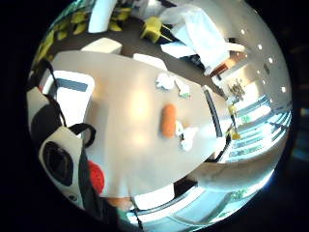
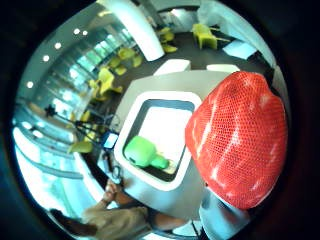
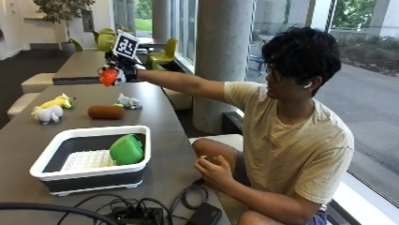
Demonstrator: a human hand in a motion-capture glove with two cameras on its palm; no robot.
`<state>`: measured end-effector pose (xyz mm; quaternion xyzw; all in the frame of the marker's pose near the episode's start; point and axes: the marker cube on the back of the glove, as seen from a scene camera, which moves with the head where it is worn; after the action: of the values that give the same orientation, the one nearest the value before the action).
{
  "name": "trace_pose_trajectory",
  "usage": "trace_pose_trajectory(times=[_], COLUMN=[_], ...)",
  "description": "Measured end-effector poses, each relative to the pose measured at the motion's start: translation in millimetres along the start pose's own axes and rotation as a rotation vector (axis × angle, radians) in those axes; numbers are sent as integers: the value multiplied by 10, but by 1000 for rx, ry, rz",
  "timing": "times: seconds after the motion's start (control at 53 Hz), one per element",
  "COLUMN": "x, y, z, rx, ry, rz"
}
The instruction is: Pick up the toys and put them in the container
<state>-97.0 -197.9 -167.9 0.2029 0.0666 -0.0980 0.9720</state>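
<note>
The gloved right hand [image 3: 120,70] grips one red mesh toy [image 3: 108,77] above the bench [image 3: 162,117]; one green toy [image 3: 127,149] lies in the container [image 3: 93,174], four toys beyond it.

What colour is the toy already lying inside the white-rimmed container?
Bright green. The rounded toy in the white-rimmed container shows best in the outside view.

brown toy [image 1: 168,120], white toys [image 1: 187,136], table [image 1: 130,145]

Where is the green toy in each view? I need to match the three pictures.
Outside view: green toy lies inside the container, against its near right side.
Thumb side palm view: it lies in the container.
Little finger side palm view: not visible.
Shared landmark: the white-rimmed container.
</note>
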Motion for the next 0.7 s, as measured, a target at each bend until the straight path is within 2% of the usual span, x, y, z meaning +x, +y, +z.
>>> trace_pose_trajectory(times=[0.075, 0.17, 0.302, 0.472, 0.698], x=[-469, -766, -1392, -1839, -1974], y=[-105, -270, -472, -625, -631], z=[-130, -277, -357, -148, 94], rx=[17, 24, 44, 13, -122], ry=[-163, -67, -97, -162, -156], rz=[39, -122, -200, -227, -178])
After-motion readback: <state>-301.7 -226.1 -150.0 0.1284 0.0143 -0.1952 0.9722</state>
